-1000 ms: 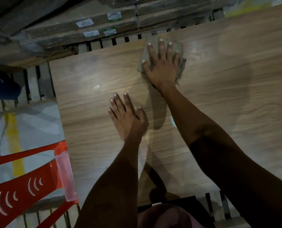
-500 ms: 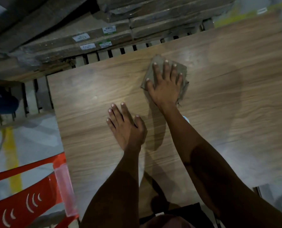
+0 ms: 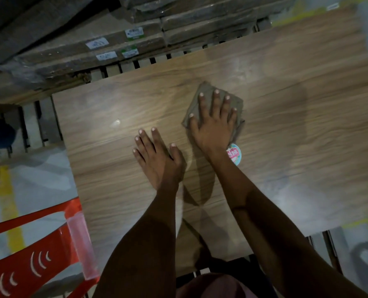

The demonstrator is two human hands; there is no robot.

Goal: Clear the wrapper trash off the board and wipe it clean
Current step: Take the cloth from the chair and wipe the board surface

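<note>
From the head camera we see one large wood-grain laminate board (image 3: pixel 286 130) lying flat, and two bare hands on it. The right hand (image 3: pixel 214 127) lies palm down with its fingers spread straight over one folded grey-brown cloth (image 3: pixel 202 93), pressing it to the board near the middle; this grip is released and flat, curled round nothing. The left hand (image 3: pixel 157 158) lies just beside it on the bare wood, also flat with straight fingers, so its grip is released too and holds nothing. We count one round white wrapper piece with pink and teal print (image 3: pixel 234 154) on the board, touching the right wrist's outer side and partly hidden by it. One small pale speck (image 3: pixel 115 123) sits on the wood well to the left of both hands. Beyond the board's far edge we count several flat brown cardboard cartons with white labels (image 3: pixel 114 46), stacked, resting on a slatted wooden pallet (image 3: pixel 37 123). One red plastic chair (image 3: pixel 28 254) stands at lower left over a grey floor with a yellow line (image 3: pixel 6 203).
</note>
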